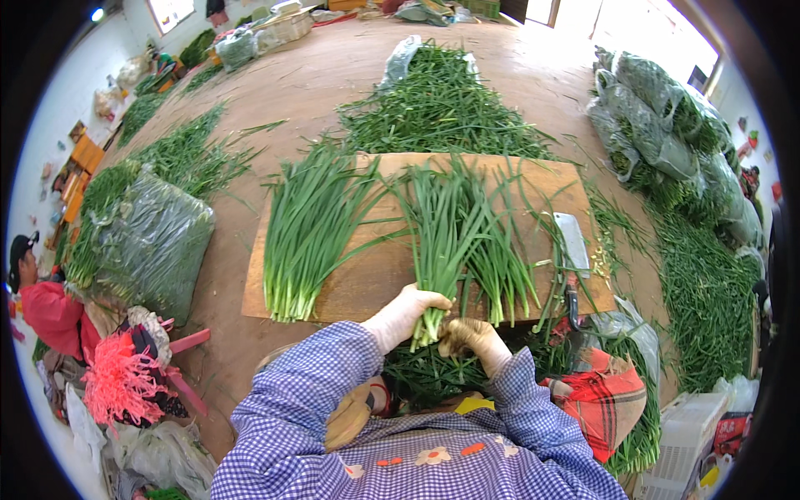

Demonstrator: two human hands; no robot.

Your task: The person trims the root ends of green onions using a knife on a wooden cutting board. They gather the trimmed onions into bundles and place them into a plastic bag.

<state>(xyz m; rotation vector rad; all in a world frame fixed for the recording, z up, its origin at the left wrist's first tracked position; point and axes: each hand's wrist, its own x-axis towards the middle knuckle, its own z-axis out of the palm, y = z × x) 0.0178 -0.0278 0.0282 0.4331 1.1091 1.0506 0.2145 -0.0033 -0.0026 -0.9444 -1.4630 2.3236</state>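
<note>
My left hand (412,315) is wrapped around the lower stems of a bunch of garlic chives (437,250), whose leaves fan out over a wooden board (369,265). The pale cut-looking ends stick out below my fist. Beside those ends, my right hand (465,337) has curled, dark-stained fingers; whether they pinch a stem is hidden. A thick bundle of chives (306,237) lies on the board's left side. Another loose bunch (500,269) rests just right of the held one. Further right lies a cleaver (572,244) with its dark handle toward me, among stray leaves.
Beyond the board spreads a large heap of chives (444,106). Plastic-wrapped bales (662,125) are stacked at right, near a white crate (681,437). At left, a person in red (53,312) sits by a wrapped bale (153,244). Greens lie beneath my hands.
</note>
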